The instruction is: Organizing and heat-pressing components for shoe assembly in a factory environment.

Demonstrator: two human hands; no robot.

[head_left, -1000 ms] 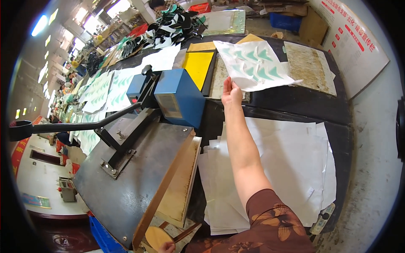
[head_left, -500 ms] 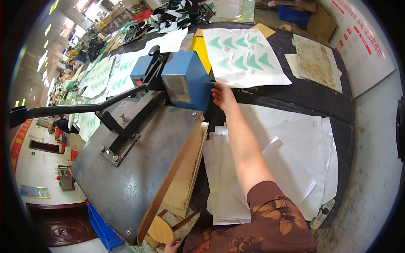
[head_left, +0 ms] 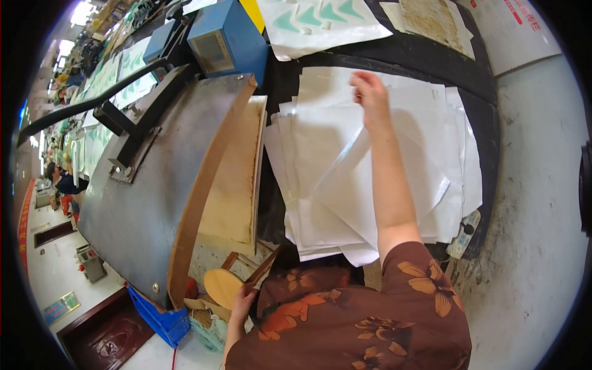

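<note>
Mostly white — overlapping, skewed sheets (head_left: 336, 126).

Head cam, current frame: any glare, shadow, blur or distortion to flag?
Head view: soft sheen on the metal plate, whose brown edge bows with the fisheye; head view: bright patch at upper left blown out, corners black; head view: shadows across the white sheets; head view: right hand slightly soft, possibly motion blur.

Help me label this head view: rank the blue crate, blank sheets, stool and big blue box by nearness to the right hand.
1. Blank sheets: beneath the right hand.
2. Big blue box: forward left.
3. Stool: lower left.
4. Blue crate: lower left, beyond the stool.
</note>
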